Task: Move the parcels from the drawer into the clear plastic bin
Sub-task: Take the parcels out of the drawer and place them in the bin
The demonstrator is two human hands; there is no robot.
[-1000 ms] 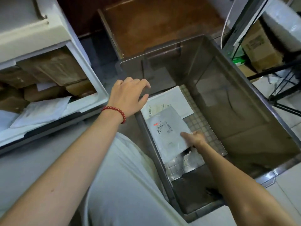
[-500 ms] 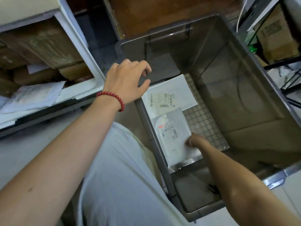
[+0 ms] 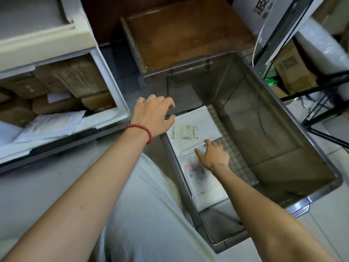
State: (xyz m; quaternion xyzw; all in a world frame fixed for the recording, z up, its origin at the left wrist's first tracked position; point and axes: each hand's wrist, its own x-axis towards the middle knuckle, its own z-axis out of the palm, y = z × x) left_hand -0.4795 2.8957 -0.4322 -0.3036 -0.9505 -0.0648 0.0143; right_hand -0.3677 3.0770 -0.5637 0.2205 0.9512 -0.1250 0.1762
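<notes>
Down on the floor [image 3: 47,182], beside the white drawer [image 3: 120,112], stood the clear plastic bin [image 3: 283,120]. Two parcels lay flat along its left wall, their long axes running near to far, with the grey parcel [image 3: 205,188] nearer and touching the white parcel [image 3: 196,116]. The right hand [image 3: 213,156] pressed on the grey parcel with spread fingers. The left hand [image 3: 153,114] hovered over the rim, loosely curled and holding nothing. Gridded bin floor showed to the right of the parcels.

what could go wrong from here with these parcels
The right hand presses flat on the clear-wrapped parcel, which seems to overlap the white parcel; a push could shift or crease both.
Loose white mailers lie over the front edge of the drawer and might slip out while boxes are pulled from behind them.
</notes>
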